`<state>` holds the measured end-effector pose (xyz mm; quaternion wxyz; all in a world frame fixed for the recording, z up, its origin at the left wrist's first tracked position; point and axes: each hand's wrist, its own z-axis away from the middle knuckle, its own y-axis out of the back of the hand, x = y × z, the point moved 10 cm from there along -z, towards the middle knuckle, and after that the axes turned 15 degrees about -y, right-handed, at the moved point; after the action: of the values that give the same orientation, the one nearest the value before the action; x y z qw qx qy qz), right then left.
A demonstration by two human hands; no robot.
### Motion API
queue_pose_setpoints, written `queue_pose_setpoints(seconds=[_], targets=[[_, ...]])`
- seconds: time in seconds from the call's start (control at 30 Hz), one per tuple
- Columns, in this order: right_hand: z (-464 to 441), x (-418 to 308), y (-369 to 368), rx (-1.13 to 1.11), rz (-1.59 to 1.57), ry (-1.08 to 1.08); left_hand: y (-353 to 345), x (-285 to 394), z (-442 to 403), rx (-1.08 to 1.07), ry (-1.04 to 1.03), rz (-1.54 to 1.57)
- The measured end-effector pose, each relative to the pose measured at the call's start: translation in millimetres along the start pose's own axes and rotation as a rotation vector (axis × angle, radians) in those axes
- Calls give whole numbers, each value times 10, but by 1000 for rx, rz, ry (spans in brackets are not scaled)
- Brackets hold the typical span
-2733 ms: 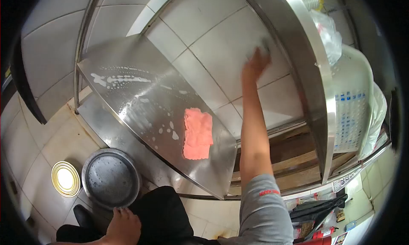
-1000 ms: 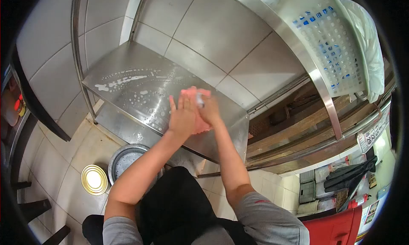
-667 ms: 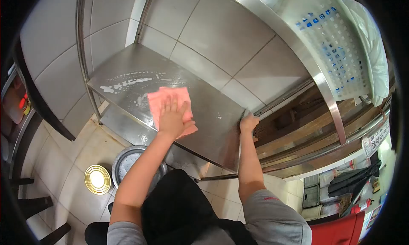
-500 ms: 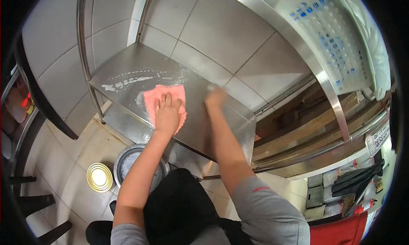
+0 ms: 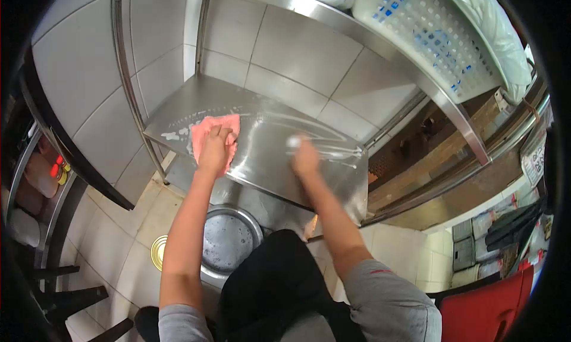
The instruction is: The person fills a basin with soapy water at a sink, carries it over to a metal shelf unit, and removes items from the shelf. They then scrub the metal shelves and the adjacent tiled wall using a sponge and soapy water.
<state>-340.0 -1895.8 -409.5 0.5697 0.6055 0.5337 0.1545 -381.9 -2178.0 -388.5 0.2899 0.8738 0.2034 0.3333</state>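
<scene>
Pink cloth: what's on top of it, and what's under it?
The left hand rests on top of the pink cloth, hiding part of it. Beneath is the metal shelf, with whitish suds showing beside the cloth. Whether suds lie directly underneath cannot be seen.

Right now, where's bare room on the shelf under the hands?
Free on the steel shelf: between pink cloth and right hand; between right forearm and shelf's right end, in front of the streaks. Crowded: left front, left hand on the cloth, suds beside.
</scene>
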Motion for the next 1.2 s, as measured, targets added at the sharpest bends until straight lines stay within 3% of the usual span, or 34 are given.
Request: queue_pose_setpoints(seconds=[0.03, 0.07, 0.1, 0.13, 0.2, 0.23, 0.27, 0.3, 0.33, 0.37, 0.43, 0.47, 0.5, 0.53, 0.57, 0.6, 0.7, 0.73, 0.77, 0.8, 0.83, 0.87, 0.9, 0.93, 1.0, 1.07, 1.1, 1.2], targets=[[239, -412, -302, -123, -15, 0, 5, -4, -5, -22, -24, -30], [636, -995, -263, -239, 44, 147, 20, -24, 32, -41, -48, -65], [892, -1365, -44, -166, -99, 322, 53, -92, 83, -56, -56, -101], [902, -1302, -113, -164, -135, 326, 108, -174, 95, -63, -70, -140], [788, -964, -30, -147, -71, 315, 259, -342, 108, -49, -78, -195], [686, -590, 109, -14, -65, 299, 343, -408, 139, -31, -73, -208], [592, -205, 287, 3, 156, 72, 398, -460, 166, -19, -69, -212], [558, 164, 528, 60, 391, -12, 420, -500, 162, -27, -81, -196], [374, 911, 595, 170, 373, -140, 440, -522, 164, -35, -91, -176], [483, 1192, 859, 433, 474, -138, 442, -522, 167, -41, -97, -153], [633, 1311, 790, 329, 356, -286, 444, -505, 182, -11, -93, -154], [919, 468, 836, 77, 31, -310, 433, -520, 182, 15, -89, -153], [988, -7, 570, 146, -35, -43, 441, -520, 168, 42, -85, -156], [1137, -432, 6, 271, 260, 250, 481, -500, 167, 79, -63, -124], [1365, -1119, 24, 293, -136, 471, 489, -500, 172, 75, -65, -98], [1352, -1603, -178, 151, 1, 296, 504, -526, 176, 75, -64, -73], [1437, -1781, -140, -1, -144, 300, 647, -699, 178, 76, -42, -84], [1504, -1468, -40, 137, 35, 420, 687, -896, 177, 92, -38, -123], [1469, -997, 384, 143, -95, 218, 708, -1029, 164, 113, -30, -156], [1340, -317, 538, 221, 21, 82, 729, -1038, 145, 106, -50, -180], [1269, 256, 890, 76, -299, -189, 786, -1018, 123, 102, -68, -203], [1241, 1001, 1003, 101, 285, -376, 793, -985, 109, 100, -81, -228], [1224, 1162, 1221, 481, 721, -76, 767, -975, 117, 104, -69, -258], [1185, 1260, 1352, 437, 650, -232, 745, -962, 123, 106, -59, -289], [1213, 1114, 1016, 216, 468, -267, 727, -947, 130, 100, -29, -294], [1375, 188, 742, 139, 272, -15, 752, -972, 140, 94, 20, -250], [1623, -424, 797, 162, 170, 236, 765, -974, 138, 85, 13, -254], [1107, -138, 815, 159, 82, 62, 770, -964, 144, 70, 1, -247]])
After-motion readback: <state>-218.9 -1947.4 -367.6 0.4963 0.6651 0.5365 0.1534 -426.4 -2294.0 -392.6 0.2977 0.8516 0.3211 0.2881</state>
